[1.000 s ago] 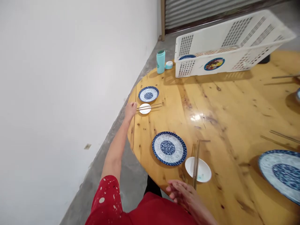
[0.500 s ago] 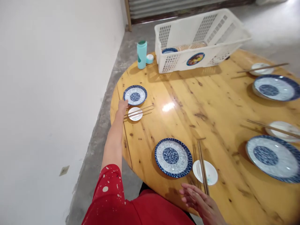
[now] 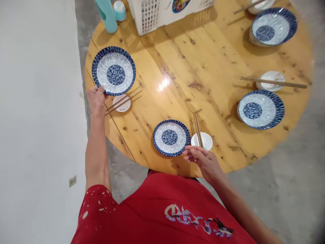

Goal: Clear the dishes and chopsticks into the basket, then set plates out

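State change: the left hand (image 3: 95,99) has moved from beside the small bowl to the plate and now grasps its rim. In the preceding views it was first next to the chopsticks, then at the plate's edge.

Held item: the round blue-and-white patterned ceramic plate (image 3: 116,74) with a dark blue border, at the far left of the round yellow wooden worktop (image 3: 149,112). The thumb lies over the near rim; the fingers pass mostly out of sight beneath. The plate now appears much larger relative to its neighbours, which indicates that it has been raised off the surface. For the work in hand, this means the plate's position is judged to depend on the left hand alone.

Adjacent items: the small round white bowl (image 3: 124,107) sits just nearer the person, with a pair of thin brown chopsticks (image 3: 133,96) across it. Neither is being handled.

Right hand (image 3: 203,161): fingers loosely extended, grasping nothing. It overlaps the near edge of the second blue-and-white patterned round plate (image 3: 169,137); contact cannot be confirmed.

Surroundings: the white perforated plastic crate (image 3: 165,15) and the turquoise bottle (image 3: 108,17) stand beyond the held plate.
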{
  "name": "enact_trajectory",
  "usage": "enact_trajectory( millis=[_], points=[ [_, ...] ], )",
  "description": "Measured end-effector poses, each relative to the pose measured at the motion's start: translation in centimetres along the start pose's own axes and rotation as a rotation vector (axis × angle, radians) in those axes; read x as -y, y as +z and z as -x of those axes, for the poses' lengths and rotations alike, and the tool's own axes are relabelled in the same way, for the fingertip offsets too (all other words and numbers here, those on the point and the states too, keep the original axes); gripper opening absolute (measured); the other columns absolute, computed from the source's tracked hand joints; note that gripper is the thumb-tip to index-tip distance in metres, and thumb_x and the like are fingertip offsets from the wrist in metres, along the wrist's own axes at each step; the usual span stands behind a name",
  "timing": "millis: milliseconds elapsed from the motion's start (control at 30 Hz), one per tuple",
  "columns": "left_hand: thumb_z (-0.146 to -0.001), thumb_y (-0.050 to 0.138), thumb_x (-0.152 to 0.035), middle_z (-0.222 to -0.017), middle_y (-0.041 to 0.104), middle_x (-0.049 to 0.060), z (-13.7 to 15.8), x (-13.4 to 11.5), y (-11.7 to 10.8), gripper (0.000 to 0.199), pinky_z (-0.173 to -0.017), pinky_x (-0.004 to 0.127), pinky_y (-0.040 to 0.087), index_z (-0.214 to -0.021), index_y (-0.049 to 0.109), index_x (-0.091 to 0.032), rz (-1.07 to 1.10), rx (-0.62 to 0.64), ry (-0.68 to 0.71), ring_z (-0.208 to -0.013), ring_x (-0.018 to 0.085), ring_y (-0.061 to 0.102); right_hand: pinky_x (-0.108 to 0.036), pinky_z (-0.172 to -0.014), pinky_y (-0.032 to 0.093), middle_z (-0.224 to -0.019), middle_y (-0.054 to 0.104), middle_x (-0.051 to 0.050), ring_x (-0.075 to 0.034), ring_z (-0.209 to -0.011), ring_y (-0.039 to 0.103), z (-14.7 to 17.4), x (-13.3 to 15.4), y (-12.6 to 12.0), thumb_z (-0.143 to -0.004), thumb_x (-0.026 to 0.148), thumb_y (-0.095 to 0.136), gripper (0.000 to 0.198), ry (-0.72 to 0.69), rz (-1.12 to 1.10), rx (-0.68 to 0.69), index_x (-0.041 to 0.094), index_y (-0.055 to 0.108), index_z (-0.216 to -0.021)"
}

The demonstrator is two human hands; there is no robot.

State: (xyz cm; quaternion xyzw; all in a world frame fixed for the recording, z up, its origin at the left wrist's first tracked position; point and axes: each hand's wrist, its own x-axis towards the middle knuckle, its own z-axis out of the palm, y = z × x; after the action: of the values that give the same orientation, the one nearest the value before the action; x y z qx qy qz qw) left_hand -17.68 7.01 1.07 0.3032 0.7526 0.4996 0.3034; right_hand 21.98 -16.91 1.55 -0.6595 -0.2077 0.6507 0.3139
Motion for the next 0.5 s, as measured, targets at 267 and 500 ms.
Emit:
enact_trajectory(
  millis=[267,500],
  points=[
    [-0.085,0.060,-0.031,-0.059,0.045,-0.003,17.9,1.4,-1.2,0.028,-0.055,0.022,0.037,-0.062,0.050,-0.019,-0.144,0.452,0.021,-0.058,0.011,0.043,-0.028,-0.064,0.053,-0.093,0.072,-0.008,-0.016,-0.068,0.065,-3.1,3.5,0.6,-0.083,0.070,0.062,0.056,-0.270,0.054,0.013,0.019,0.066,-0.106],
    [-0.088,0.051,-0.037,-0.058,0.034,-0.004,25.1,5.7,1.0,0.037,-0.056,0.025,0.026,-0.060,0.035,-0.021,-0.301,0.589,0.023,-0.057,0.011,0.034,-0.028,-0.063,0.041,-0.066,0.052,0.000,-0.015,-0.065,0.050,-3.9,1.6,-0.6,-0.088,0.058,0.053,0.040,-0.521,0.518,-0.056,0.021,0.055,-0.072]
  ],
)
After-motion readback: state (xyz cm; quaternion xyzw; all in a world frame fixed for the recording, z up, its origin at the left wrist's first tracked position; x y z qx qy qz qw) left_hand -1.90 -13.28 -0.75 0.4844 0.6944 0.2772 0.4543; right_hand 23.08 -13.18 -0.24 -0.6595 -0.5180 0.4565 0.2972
